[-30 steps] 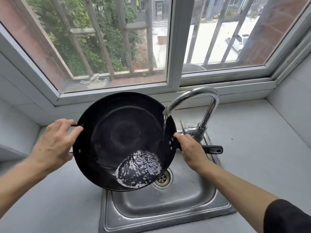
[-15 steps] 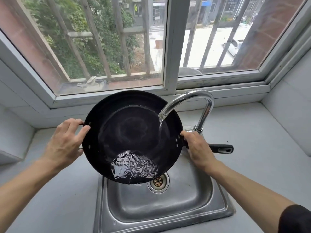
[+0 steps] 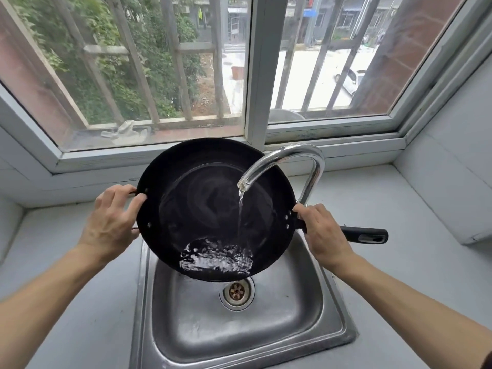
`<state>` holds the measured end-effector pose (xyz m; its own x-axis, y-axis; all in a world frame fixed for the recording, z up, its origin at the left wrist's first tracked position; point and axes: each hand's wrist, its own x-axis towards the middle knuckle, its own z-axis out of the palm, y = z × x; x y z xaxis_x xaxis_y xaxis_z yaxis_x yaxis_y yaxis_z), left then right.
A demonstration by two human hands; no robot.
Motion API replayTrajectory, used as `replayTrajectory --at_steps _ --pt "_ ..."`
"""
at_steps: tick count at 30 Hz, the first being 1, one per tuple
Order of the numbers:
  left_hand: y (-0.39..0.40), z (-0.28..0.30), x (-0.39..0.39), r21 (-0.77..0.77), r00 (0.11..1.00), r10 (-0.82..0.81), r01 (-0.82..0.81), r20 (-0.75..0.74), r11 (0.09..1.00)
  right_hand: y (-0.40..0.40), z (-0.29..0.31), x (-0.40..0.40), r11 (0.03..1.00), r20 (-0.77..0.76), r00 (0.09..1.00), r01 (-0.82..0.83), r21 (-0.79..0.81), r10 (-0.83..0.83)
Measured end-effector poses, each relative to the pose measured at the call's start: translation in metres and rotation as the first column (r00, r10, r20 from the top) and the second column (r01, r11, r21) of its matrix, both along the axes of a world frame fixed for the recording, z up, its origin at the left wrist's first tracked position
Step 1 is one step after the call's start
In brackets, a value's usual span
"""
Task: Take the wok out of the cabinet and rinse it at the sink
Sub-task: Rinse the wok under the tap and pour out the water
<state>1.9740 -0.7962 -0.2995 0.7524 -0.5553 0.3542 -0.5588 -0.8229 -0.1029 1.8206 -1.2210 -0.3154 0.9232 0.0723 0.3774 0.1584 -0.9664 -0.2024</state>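
A black wok (image 3: pixel 202 206) is held tilted toward me above the steel sink (image 3: pixel 266 339). My left hand (image 3: pixel 111 222) grips the small loop handle on its left rim. The long black handle is gripped near the rim by my right hand (image 3: pixel 323 235), and its end sticks out to the right. The chrome gooseneck tap (image 3: pixel 300 161) arches over the wok, and a thin stream of water falls into it. Water pools, rippling, at the wok's low near edge, just above the drain (image 3: pixel 237 291).
Grey countertop (image 3: pixel 399 262) surrounds the sink on both sides. A window with a white frame (image 3: pixel 255 75) and outer bars stands directly behind the tap. A tiled wall (image 3: pixel 452 169) closes in at the right.
The wok has shifted slightly to the right under the tap, so the stream now lands further inside it. The pooled water has swirled along the low edge. Both hands keep their grips.
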Motion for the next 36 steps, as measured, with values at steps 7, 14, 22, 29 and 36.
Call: replayTrajectory --at_steps 7,14,22,29,36 --pt "-0.018 -0.009 0.013 -0.052 0.996 -0.028 0.032 0.079 0.998 -0.009 0.008 -0.006 0.997 0.06 0.998 0.039 -0.067 -0.035" --pt "-0.023 -0.006 0.025 -0.086 0.975 -0.047 0.067 0.217 0.994 -0.009 0.008 -0.005 0.996 0.083 0.995 0.062 -0.067 -0.056" --pt "-0.031 -0.008 0.026 -0.085 0.975 -0.078 0.098 0.21 0.992 -0.013 0.014 -0.013 0.994 0.074 0.995 0.073 -0.085 -0.067" --pt "-0.047 -0.021 0.024 -0.107 0.986 -0.096 0.111 0.139 0.988 -0.023 0.026 -0.035 0.991 0.009 0.996 0.088 -0.104 -0.087" --pt "-0.069 -0.038 0.026 -0.158 0.99 -0.133 0.139 0.049 0.978 -0.022 0.058 -0.062 0.975 -0.022 0.991 0.124 -0.186 -0.13"
